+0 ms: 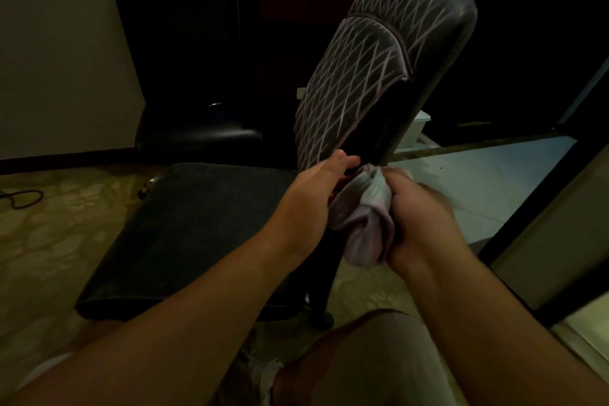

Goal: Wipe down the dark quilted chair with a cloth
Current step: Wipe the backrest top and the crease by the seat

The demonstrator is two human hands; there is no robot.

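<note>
Cloth [362, 217]: bunched, gripped by right hand [418, 208] at 6 o'clock of quilted backrest [356, 82].
Left hand [313, 194]: backrest's lower edge is held.

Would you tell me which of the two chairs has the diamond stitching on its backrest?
The near chair, which the left hand grips, has pale diamond stitching; the far chair by the wall is plain glossy black.

the quilted chair [356, 76] is dark brown-black, its backrest crossed by pale pinkish-white stitching in a diamond lattice; its seat is plain dull black. the cloth [365, 221] is pale, whitish with a faint lilac-pink cast. the second chair [184, 53] behind is glossy plain black. the floor [49, 241] is yellowish-olive with lighter blotchy floral shapes.
</note>
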